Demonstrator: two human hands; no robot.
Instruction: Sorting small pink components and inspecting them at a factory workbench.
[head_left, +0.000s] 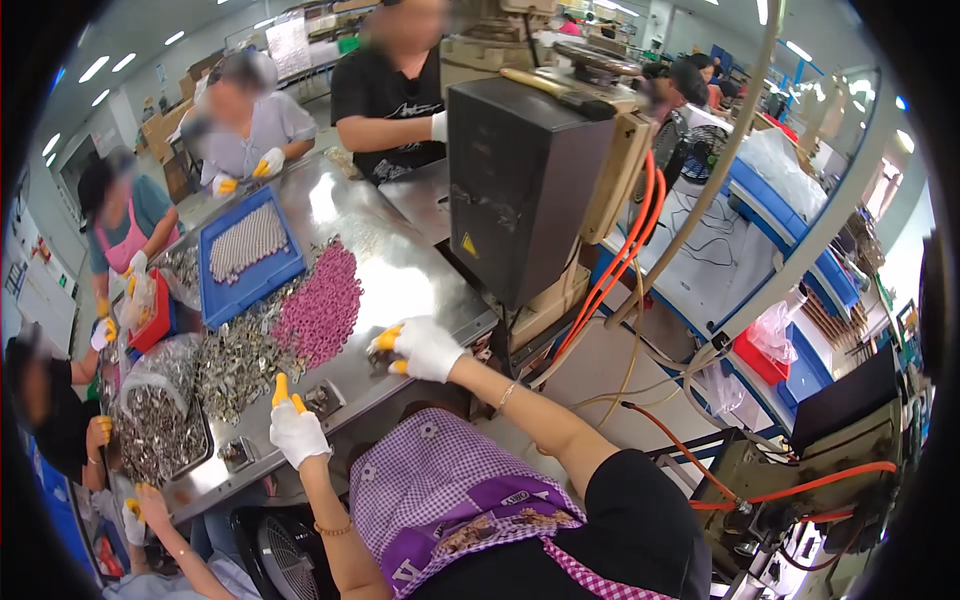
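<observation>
Both my hands wear white gloves with yellow fingertips. My left hand (298, 430) reaches to the near edge of a heap of loose silver metal parts (232, 372), its fingers stretched forward and nothing visible in them. Beside it, on the table edge, sits a small metal block (323, 398). Farther right, my right hand (428, 350) is closed at the table's front edge, thumb and fingers around a small grey metal part (381, 354); its exact shape is hidden. Beyond my left hand lies a pile of small pink-purple ring-like pieces (322, 305), touching the silver heap.
On the metal table (400, 270), a blue tray (215, 305) holds rows of pale pieces. A red bin (155, 322) and a clear bag of metal parts (160, 400) stand left. Gloved co-workers sit around. A dark machine housing (525, 185) with orange hoses (612, 285) rises at right.
</observation>
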